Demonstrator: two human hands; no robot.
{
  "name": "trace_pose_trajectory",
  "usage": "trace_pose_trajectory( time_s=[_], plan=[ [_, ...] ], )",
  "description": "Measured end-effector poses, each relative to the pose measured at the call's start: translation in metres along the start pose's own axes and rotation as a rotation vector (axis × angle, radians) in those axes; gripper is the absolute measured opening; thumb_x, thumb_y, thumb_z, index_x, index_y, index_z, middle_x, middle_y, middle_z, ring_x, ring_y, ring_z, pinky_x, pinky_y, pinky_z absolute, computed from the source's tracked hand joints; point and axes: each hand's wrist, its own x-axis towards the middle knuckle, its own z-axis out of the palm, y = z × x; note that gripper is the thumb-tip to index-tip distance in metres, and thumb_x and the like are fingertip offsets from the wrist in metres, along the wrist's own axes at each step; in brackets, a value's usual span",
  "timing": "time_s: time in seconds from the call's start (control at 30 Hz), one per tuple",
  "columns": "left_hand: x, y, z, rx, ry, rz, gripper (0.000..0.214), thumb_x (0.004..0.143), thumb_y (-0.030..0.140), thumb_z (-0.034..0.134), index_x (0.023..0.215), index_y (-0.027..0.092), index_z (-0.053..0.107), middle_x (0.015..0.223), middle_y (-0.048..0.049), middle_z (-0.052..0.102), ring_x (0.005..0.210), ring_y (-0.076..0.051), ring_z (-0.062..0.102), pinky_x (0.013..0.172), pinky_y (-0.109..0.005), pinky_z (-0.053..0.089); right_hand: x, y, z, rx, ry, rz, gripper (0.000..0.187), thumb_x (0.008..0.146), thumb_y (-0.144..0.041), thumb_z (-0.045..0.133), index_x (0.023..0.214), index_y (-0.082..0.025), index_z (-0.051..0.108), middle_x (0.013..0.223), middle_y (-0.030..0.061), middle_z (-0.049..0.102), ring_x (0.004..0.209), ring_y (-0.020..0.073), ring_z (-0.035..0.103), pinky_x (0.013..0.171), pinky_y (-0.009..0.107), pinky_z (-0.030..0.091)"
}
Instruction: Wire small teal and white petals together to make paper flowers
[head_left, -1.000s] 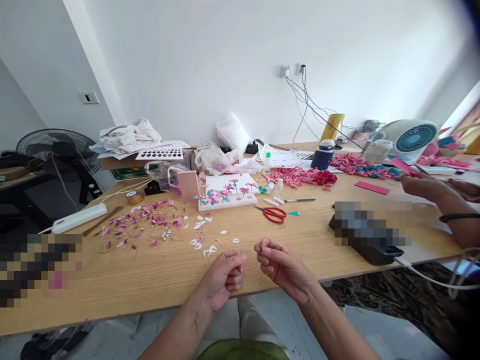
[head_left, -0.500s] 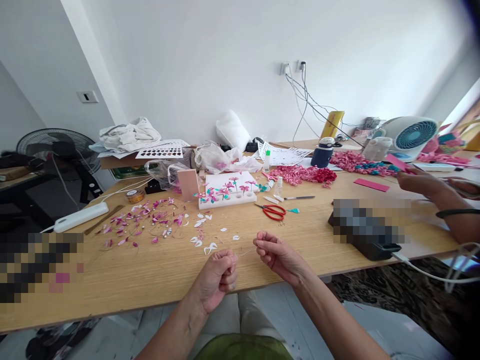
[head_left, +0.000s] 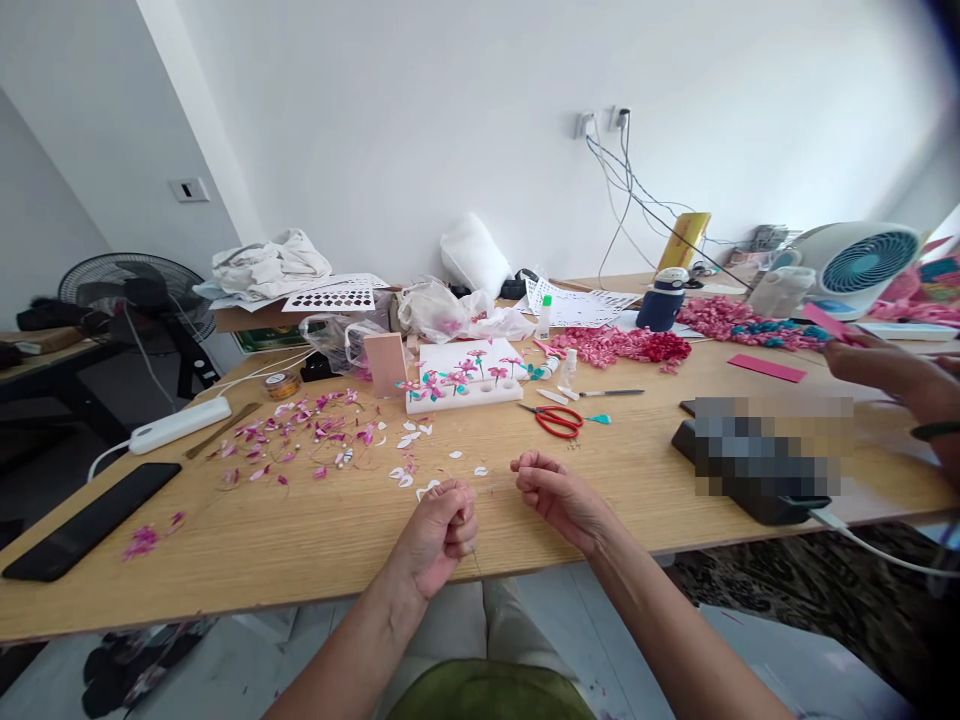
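Note:
My left hand (head_left: pixel 441 532) is closed in a fist over the near edge of the wooden table (head_left: pixel 315 550). My right hand (head_left: pixel 556 496) is a short way to its right, fingers pinched together. A very thin wire or thread (head_left: pixel 495 488) seems to run between the two hands; it is barely visible. Just beyond the hands lie white petal cut-outs (head_left: pixel 411 468) and scattered pink petals (head_left: pixel 300 440). Red scissors (head_left: pixel 555 420) lie beyond my right hand.
A white foam block with pink paper flowers (head_left: pixel 463 385) stands mid-table. A black flat case (head_left: pixel 90 520) lies at the left edge, a power strip (head_left: pixel 178 424) behind it. Another person's hand (head_left: pixel 877 365) holds pink paper at the right, near a desk fan (head_left: pixel 862 262).
My hands have drawn slightly further apart and moved a little forward over the table. The view has shifted right and down; the other person's hand has moved right.

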Motion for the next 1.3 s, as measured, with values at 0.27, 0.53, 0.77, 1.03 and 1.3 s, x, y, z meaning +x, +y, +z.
trace_pose_trajectory(
  time_s=[0.27,0.53,0.77,1.03,1.3],
  plan=[
    [0.008,0.013,-0.003,-0.014,0.011,0.046,0.033,0.064,0.023,0.057,0.052,0.016,0.027,0.045,0.0097,0.022,0.037,-0.001,0.013,0.037,-0.018,0.007,0.001,-0.007,-0.002,-0.056,-0.079,0.092,0.012,0.061,-0.018,0.066,0.067,-0.013,0.058,0.068,-0.0001,0.05,0.053,0.0042,0.041,0.041,0.015,0.029],
    [0.012,0.03,-0.005,-0.079,0.014,0.088,0.031,0.065,0.02,0.058,0.052,0.015,0.03,0.044,0.0096,0.021,0.036,-0.001,0.013,0.035,-0.016,0.009,0.01,-0.005,-0.014,-0.181,-0.125,0.144,0.019,0.063,-0.019,0.068,0.066,-0.017,0.049,0.05,-0.0063,0.04,0.043,0.0031,0.033,0.038,0.016,0.019],
    [0.013,0.042,-0.008,-0.088,0.053,0.141,0.031,0.066,0.019,0.058,0.051,0.015,0.031,0.043,0.0094,0.023,0.036,-0.001,0.014,0.034,-0.016,0.011,0.012,-0.018,-0.02,-0.3,-0.176,0.176,0.015,0.063,-0.017,0.066,0.068,-0.016,0.052,0.051,-0.0053,0.044,0.043,0.0042,0.037,0.038,0.017,0.02],
    [0.016,0.046,-0.008,-0.092,0.084,0.143,0.033,0.066,0.021,0.058,0.048,0.015,0.03,0.042,0.0097,0.02,0.035,-0.001,0.015,0.033,-0.015,0.013,0.018,-0.025,-0.023,-0.301,-0.162,0.105,0.015,0.064,-0.019,0.068,0.063,-0.014,0.054,0.054,-0.003,0.049,0.046,0.0037,0.038,0.042,0.017,0.025],
    [0.016,0.048,-0.017,-0.139,0.106,0.157,0.034,0.067,0.02,0.057,0.048,0.016,0.029,0.041,0.0097,0.018,0.034,-0.002,0.014,0.032,-0.015,0.013,0.018,-0.026,-0.03,-0.16,-0.131,0.023,0.019,0.063,-0.02,0.068,0.068,-0.018,0.05,0.056,-0.0056,0.039,0.046,0.0036,0.031,0.039,0.017,0.02]
  ],
)
